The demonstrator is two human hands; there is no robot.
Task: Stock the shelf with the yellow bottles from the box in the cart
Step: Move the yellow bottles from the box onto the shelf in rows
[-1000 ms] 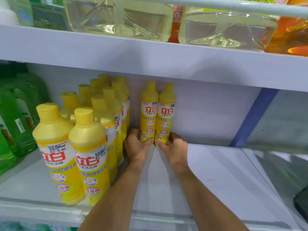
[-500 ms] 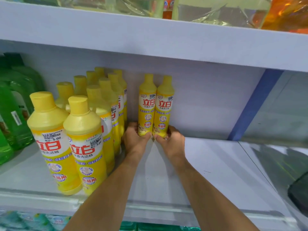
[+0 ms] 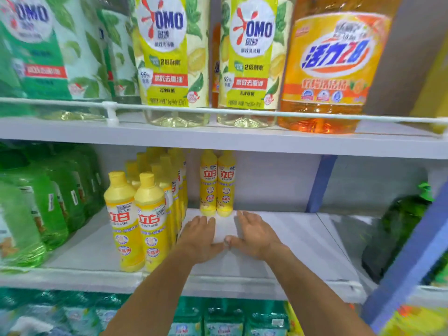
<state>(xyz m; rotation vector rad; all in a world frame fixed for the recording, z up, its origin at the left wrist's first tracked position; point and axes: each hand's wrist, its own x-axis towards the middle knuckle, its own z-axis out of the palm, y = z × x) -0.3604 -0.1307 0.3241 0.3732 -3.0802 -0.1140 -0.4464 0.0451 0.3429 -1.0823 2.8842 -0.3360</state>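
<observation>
Yellow bottles (image 3: 209,187), 2 of them, stand upright and touching at the back of the shelf (image 3: 291,235). Left hand (image 3: 201,235) and right hand (image 3: 254,235) are spread flat over the shelf just in front of them, thumbs touching, holding nothing.

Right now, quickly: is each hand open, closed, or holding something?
Left hand: open, fingers straight, holding nothing.
Right hand: open, fingers straight, holding nothing.

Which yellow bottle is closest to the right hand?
The right bottle of the back pair, just beyond the right hand; all others stand farther left.
</observation>
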